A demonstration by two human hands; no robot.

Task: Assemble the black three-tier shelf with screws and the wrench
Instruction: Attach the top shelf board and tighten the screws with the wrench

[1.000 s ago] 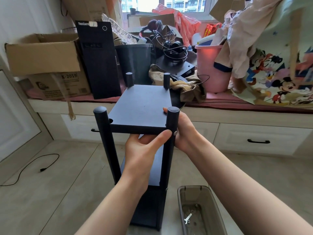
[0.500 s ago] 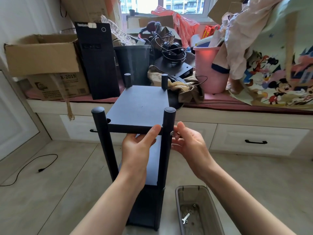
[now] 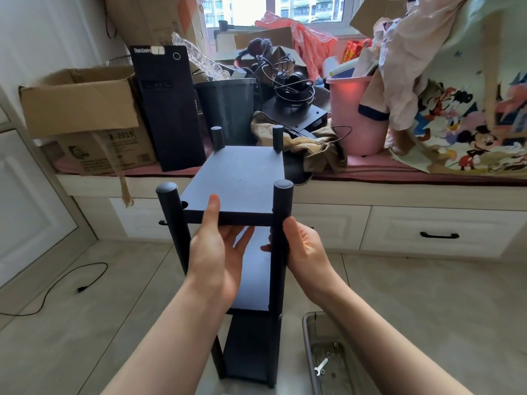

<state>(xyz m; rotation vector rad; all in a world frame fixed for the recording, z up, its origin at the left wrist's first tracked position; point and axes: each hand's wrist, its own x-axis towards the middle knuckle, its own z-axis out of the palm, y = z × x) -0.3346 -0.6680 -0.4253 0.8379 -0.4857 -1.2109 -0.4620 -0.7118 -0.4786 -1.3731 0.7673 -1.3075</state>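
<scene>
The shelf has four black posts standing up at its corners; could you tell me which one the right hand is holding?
The near-right post: the right hand wraps it just under the top board; nothing grips the other three.

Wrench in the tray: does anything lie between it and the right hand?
Nothing visible does. The wrench lies uncovered in the open grey tray on the floor, below the right hand, which grips the shelf's near right post.

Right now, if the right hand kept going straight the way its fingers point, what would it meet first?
The right hand points left, fingers already curled round the near right post. Just beyond that comes the left hand, which grips the top board; the gap's depth is unclear.
</scene>
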